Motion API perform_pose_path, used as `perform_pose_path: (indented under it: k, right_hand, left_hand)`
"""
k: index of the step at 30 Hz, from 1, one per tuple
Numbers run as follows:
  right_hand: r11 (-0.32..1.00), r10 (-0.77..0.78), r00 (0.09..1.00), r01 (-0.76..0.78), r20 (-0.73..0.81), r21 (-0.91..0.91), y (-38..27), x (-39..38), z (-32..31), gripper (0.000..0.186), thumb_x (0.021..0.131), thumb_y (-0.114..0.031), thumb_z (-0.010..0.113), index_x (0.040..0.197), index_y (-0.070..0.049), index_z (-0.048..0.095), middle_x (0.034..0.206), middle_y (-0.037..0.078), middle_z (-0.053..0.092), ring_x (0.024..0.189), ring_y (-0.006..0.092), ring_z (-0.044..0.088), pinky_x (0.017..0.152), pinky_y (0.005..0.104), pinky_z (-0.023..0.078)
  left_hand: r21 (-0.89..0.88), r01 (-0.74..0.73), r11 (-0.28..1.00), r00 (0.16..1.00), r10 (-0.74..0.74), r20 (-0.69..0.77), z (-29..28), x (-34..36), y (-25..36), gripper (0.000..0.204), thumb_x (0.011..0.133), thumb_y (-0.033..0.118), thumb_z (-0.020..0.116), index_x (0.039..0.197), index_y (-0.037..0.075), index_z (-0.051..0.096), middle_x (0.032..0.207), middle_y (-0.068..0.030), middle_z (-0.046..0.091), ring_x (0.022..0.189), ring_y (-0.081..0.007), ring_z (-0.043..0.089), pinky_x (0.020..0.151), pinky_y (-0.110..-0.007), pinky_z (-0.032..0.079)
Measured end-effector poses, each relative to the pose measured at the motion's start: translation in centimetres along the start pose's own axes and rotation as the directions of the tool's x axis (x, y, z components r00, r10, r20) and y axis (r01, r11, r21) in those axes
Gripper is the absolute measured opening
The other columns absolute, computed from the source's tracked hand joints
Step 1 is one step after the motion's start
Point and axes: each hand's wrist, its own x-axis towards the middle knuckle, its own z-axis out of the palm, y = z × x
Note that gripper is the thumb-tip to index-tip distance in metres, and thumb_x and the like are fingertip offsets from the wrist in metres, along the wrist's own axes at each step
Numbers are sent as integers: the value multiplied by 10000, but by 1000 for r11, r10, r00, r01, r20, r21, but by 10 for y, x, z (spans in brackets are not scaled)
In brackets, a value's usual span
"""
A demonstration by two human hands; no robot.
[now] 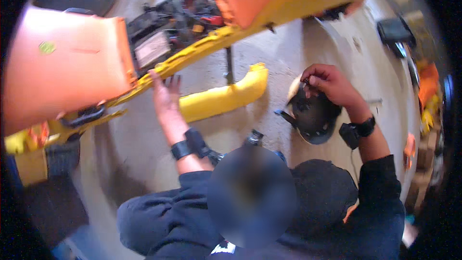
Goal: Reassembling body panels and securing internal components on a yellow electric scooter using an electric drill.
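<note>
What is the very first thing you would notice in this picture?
The big yellow and orange machine frame running across the top from lower left to upper right catches the eye first, with dark wiring and parts showing inside it. Just below it, the left hand presses flat against its yellow edge. To the right, the right hand pinches something small over a dark round part on the concrete floor.

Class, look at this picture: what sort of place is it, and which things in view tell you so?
Probably a repair workshop or garage: a bare concrete floor, a yellow machine frame with exposed wiring, and a dark round part under the right hand.
</note>
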Motion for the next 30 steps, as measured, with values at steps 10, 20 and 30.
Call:
perform_pose_path:
  k: [10, 20, 30]
  right_hand:
    - [411, -463, 725, 685, 510, -601, -189, 209, 173, 131, 825, -126, 645, 904, -25, 672, 786, 172, 665, 745, 345, 649, 711, 401, 508]
    - [246, -514, 757, 581, 403, -776, -124, 232, 219, 125, 840, -137, 636, 932, -67, 684, 858, 135, 661, 827, 334, 658, 733, 418, 519]
    - [356, -634, 691, 659, 347, -663, -122, 241, 225, 160, 797, -108, 635, 942, -55, 679, 858, 161, 661, 812, 357, 657, 732, 415, 522]
  left_hand:
    - [-205, -59, 977, 988, 28, -153, 15, -5, -9, 912, 775, 457, 796, 1462, 249, 233, 1372, -17, 453, 1155, -227, 518, 935, -445, 413]
    - [-239, -65, 969, 984, 22, -175, 32, -19, 2, 915, 847, 372, 739, 1504, 251, 114, 1394, -40, 446, 1241, -242, 468, 981, -490, 362]
    - [-263, -165, 951, 971, 110, -211, 30, -13, -2, 1021, 840, 234, 759, 1538, 139, 20, 1455, -154, 373, 1321, -274, 402, 1069, -399, 370]
